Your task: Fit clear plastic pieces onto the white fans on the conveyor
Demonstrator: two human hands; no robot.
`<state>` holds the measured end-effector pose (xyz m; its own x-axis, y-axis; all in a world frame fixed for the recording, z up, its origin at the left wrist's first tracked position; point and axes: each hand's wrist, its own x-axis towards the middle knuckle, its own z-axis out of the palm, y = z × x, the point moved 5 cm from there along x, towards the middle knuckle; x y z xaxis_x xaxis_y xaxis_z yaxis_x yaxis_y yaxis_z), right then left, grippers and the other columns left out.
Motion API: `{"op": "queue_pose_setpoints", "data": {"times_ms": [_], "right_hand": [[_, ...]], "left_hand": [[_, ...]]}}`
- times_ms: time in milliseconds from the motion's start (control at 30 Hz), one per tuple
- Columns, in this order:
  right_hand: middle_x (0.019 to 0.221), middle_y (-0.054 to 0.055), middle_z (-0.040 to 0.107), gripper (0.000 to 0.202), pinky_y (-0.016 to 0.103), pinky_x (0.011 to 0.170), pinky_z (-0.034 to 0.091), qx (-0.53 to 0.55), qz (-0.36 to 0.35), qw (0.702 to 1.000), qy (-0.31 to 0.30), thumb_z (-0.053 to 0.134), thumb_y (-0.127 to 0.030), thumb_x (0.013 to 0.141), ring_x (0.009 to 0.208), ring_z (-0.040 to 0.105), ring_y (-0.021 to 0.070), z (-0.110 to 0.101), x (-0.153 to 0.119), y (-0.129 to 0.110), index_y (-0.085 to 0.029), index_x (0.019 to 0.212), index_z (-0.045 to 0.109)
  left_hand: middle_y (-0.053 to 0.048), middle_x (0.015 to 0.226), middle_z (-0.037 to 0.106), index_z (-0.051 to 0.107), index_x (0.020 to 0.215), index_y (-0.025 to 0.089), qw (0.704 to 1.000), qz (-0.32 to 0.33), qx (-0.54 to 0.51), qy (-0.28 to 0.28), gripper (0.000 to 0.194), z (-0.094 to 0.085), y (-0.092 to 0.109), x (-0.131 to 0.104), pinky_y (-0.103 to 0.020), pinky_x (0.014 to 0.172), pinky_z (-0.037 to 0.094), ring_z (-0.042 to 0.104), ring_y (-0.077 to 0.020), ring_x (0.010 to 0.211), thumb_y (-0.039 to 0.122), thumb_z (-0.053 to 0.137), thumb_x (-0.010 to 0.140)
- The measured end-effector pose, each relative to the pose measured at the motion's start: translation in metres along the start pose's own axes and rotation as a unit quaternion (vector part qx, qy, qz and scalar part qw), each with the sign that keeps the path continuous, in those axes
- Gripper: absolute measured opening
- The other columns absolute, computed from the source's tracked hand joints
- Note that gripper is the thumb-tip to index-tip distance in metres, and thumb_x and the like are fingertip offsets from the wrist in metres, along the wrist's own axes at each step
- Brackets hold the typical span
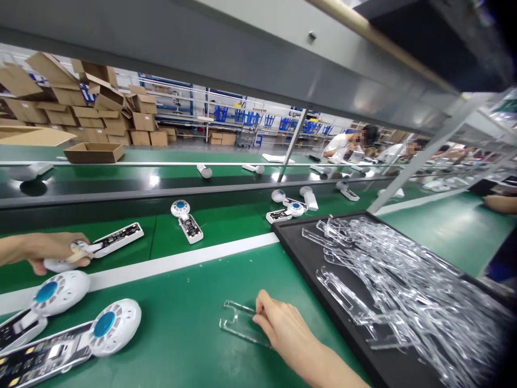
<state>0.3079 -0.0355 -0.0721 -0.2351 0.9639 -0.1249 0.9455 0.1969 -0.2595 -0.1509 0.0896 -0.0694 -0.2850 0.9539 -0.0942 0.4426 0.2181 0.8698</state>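
Note:
My left hand is closed round the head of a white handheld fan, whose open handle shows a black circuit board and points right over the green belt. Just below it lie two more fans, one white with a blue disc and another fan partly behind it, both with bare circuit boards. My right hand pinches a clear plastic frame by its right side, low over the green worktop. Right of this hand, a black tray holds a heap of clear plastic frames.
Along the belt lie a fan and a small cluster of fans. A metal shelf crosses overhead, with a post behind the tray. Cardboard boxes are stacked far left. Co-workers sit beyond; a person's arm shows at right.

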Motion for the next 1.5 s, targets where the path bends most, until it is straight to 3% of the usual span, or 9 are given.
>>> {"op": "queue_pose_setpoints", "data": {"times_ms": [100, 300, 467, 667, 867, 1000, 1133, 1333, 1500], "right_hand": [[0.081, 0.002, 0.066, 0.027, 0.031, 0.066, 0.045, -0.035, -0.04, 0.995, 0.08, 0.041, -0.002, 0.084, 0.073, 0.064, 0.02, 0.012, -0.002, -0.002, -0.022, 0.098, 0.054], [0.103, 0.011, 0.065, 0.046, 0.047, 0.086, 0.05, -0.081, -0.149, 0.978, 0.119, 0.067, -0.036, 0.082, 0.096, 0.062, 0.0297, 0.036, 0.0, -0.025, -0.019, 0.123, 0.053], [0.114, 0.007, 0.061, 0.046, 0.037, 0.087, 0.051, 0.06, -0.079, 0.991, 0.086, 0.04, -0.032, 0.097, 0.101, 0.063, 0.022, 0.003, 0.014, -0.036, -0.028, 0.142, 0.036], [0.096, 0.009, 0.054, 0.057, 0.042, 0.071, 0.051, 0.036, -0.004, 0.978, 0.206, 0.038, -0.036, 0.095, 0.077, 0.061, 0.0246, -0.049, 0.054, -0.08, -0.026, 0.15, 0.027], [0.094, 0.012, 0.055, 0.056, 0.045, 0.072, 0.051, 0.047, 0.023, 0.943, 0.329, 0.038, -0.036, 0.095, 0.084, 0.057, 0.0277, -0.046, 0.062, -0.081, -0.023, 0.149, 0.031], [0.129, 0.017, 0.048, 0.057, 0.048, 0.084, 0.05, 0.145, -0.003, 0.948, 0.282, 0.037, -0.036, 0.096, 0.112, 0.053, 0.0325, -0.041, 0.06, -0.065, -0.027, 0.151, 0.025], [0.116, 0.009, 0.056, 0.059, 0.035, 0.082, 0.052, 0.277, -0.058, 0.933, 0.221, 0.032, -0.033, 0.099, 0.097, 0.06, 0.0206, -0.041, 0.057, -0.052, -0.029, 0.153, 0.009], [0.109, 0.009, 0.058, 0.054, 0.042, 0.089, 0.048, 0.22, -0.055, 0.935, 0.274, 0.043, -0.032, 0.094, 0.104, 0.055, 0.0253, -0.049, 0.048, -0.041, -0.028, 0.147, 0.035], [0.088, 0.005, 0.068, 0.042, 0.031, 0.078, 0.048, 0.438, 0.102, 0.821, 0.352, 0.029, -0.037, 0.096, 0.084, 0.062, 0.0192, -0.053, 0.064, -0.011, -0.018, 0.098, 0.067]], "left_hand": [[0.01, 0.043, 0.047, 0.06, 0.076, 0.022, 0.989, 0.026, 0.137, 0.043, 0.054, -0.016, 0.011, 0.008, -0.006, 0.034, 0.018, 0.034, -0.0036, 0.036, 0.06, 0.08, 0.043], [0.005, 0.086, 0.061, 0.055, 0.109, 0.02, 0.987, 0.137, 0.015, 0.086, 0.074, -0.017, 0.087, -0.002, -0.014, 0.063, 0.043, 0.056, -0.0102, 0.076, 0.051, 0.084, 0.049], [0.001, 0.096, 0.063, 0.058, 0.112, 0.02, 0.945, 0.166, -0.282, -0.003, 0.064, 0.048, 0.145, -0.037, -0.02, 0.07, 0.043, 0.056, -0.0133, 0.081, 0.035, 0.086, 0.056], [-0.003, 0.092, 0.067, 0.058, 0.112, 0.023, 0.865, 0.089, -0.455, -0.19, 0.06, 0.152, 0.185, -0.075, -0.035, 0.075, 0.051, 0.064, -0.0214, 0.077, 0.035, 0.082, 0.058], [-0.003, 0.091, 0.066, 0.058, 0.117, 0.022, 0.852, 0.097, -0.468, -0.212, 0.062, 0.183, 0.204, -0.09, -0.028, 0.071, 0.05, 0.063, -0.0182, 0.078, 0.033, 0.08, 0.06], [-0.003, 0.089, 0.065, 0.057, 0.117, 0.023, 0.853, 0.098, -0.47, -0.204, 0.064, 0.184, 0.21, -0.091, -0.031, 0.071, 0.051, 0.063, -0.019, 0.074, 0.033, 0.08, 0.059], [-0.004, 0.096, 0.066, 0.061, 0.112, 0.023, 0.848, 0.106, -0.475, -0.212, 0.062, 0.192, 0.207, -0.095, -0.03, 0.075, 0.051, 0.063, -0.0201, 0.084, 0.036, 0.084, 0.056], [-0.009, 0.091, 0.068, 0.068, 0.091, 0.016, 0.895, 0.026, -0.328, -0.3, 0.048, 0.226, 0.18, -0.109, -0.034, 0.073, 0.053, 0.062, -0.0229, 0.082, 0.05, 0.08, 0.06], [-0.009, 0.1, 0.069, 0.068, 0.095, 0.018, 0.93, 0.106, -0.3, -0.185, 0.052, 0.225, 0.187, -0.124, -0.034, 0.079, 0.053, 0.063, -0.0273, 0.094, 0.049, 0.082, 0.056]]}}
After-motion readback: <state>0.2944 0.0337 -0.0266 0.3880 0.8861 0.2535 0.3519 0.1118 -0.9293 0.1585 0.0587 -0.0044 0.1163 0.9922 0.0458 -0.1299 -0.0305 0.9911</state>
